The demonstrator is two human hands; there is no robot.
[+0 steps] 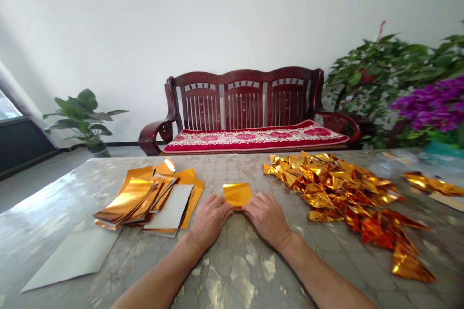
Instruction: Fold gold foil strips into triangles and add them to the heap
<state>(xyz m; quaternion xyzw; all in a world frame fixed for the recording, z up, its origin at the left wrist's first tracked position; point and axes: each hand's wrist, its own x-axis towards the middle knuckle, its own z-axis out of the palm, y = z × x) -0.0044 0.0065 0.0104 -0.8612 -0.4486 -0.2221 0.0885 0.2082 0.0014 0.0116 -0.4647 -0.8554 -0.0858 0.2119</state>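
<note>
A small sheet of gold foil paper lies in front of me on the table, its near edge folded over. My left hand grips its left near corner between closed fingers. At the opposite near corner, my right hand pinches the sheet in the same way. To the left rests a loose stack of gold foil sheets, some showing their pale backs. On the right is a heap of folded gold foil pieces, shiny and pointed.
A pale sheet lies at the table's left. Clear plastic wrapping is at the far right of the patterned table. Beyond stand a dark red wooden bench with a red cover, a potted plant and purple flowers.
</note>
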